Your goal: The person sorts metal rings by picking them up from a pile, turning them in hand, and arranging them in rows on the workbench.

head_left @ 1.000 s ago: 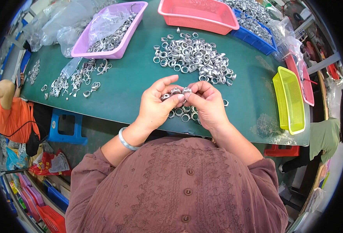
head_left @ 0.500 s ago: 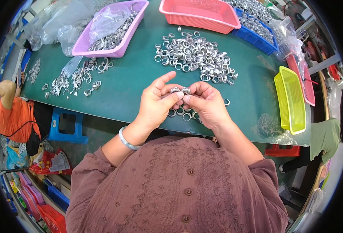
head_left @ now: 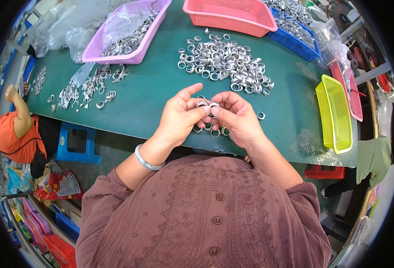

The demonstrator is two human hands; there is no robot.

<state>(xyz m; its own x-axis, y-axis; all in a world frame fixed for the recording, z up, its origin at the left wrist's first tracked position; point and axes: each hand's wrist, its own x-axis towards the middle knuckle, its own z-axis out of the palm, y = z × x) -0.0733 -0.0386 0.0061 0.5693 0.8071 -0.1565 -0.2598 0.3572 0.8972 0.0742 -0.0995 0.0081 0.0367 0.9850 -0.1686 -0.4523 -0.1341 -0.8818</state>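
Two silvery metal rings are pinched side by side between my hands, just over the near edge of the green table. My left hand [head_left: 178, 114] grips one ring [head_left: 201, 104] between thumb and fingers, its index finger sticking out. The other ring [head_left: 214, 105] sits in the pinch of my right hand [head_left: 236, 117]. Fingers partly cover both rings. Beneath my hands lie several more rings [head_left: 215, 133] near the table edge, and a single ring [head_left: 260, 115] rests beside my right hand. A large heap of rings [head_left: 223, 60] spreads beyond my hands.
A pink basket [head_left: 230, 22] and a blue basket of rings [head_left: 295, 38] stand at the back. At right is a yellow-green basket [head_left: 333, 114]. Left are a purple basket [head_left: 136, 58] and small metal pieces [head_left: 67, 94]. A person in orange [head_left: 18, 136] sits at far left.
My hands stay almost in place, with the two rings shifted slightly between my fingertips. The person in orange at far left has raised a forearm.
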